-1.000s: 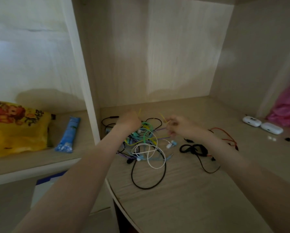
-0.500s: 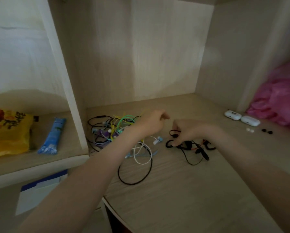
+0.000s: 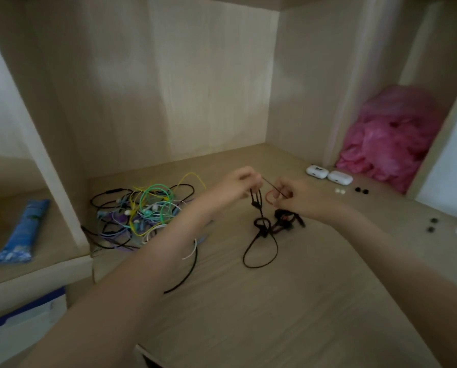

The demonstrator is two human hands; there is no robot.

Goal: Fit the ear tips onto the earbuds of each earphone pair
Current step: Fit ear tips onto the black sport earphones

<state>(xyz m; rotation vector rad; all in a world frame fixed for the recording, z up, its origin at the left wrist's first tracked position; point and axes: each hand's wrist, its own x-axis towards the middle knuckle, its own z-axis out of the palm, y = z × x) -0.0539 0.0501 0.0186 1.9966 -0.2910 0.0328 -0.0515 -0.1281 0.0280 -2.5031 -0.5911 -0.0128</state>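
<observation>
Black, thin and rubbery, the black earphone pair (image 3: 260, 229) is held up over the middle of the counter (image 3: 248, 314).

Hidden or unclear: the whole frame is softly blurred. The earbuds of this pair cannot be picked out from the dark knot (image 3: 285, 217) under the right hand (image 3: 297, 197), so I cannot tell whether tips are fitted. Both forearms are cut off by the lower frame edge. The left forearm covers part of the tangle of coloured earphones (image 3: 142, 213).

Orientation: the left hand (image 3: 240, 181) pinches the top of the cord with clenched fingers (image 3: 253, 183). From there the cord's long axis drops nearly straight down, and it ends in a slack loop lying on the counter. A short taut strand runs slightly downhill from the left hand to the right. The right hand's fingers are curled round that strand and a small red cord loop (image 3: 269, 199).

Materials and shapes:
- The counter and walls are pale wood-grain laminate.
- The tangle holds green, yellow, purple, white and black cords.
- Two white charging cases (image 3: 328, 174) are smooth and rounded, and sit touching by the far right wall.
- Just beside them lie white ear tips (image 3: 340, 191) and black ear tips (image 3: 361, 190). More of both lie near the right edge.
- A crumpled pink plastic bag (image 3: 389, 139) fills the right recess.
- A glossy blue packet (image 3: 23, 229) lies on the left shelf (image 3: 49, 258).
</observation>
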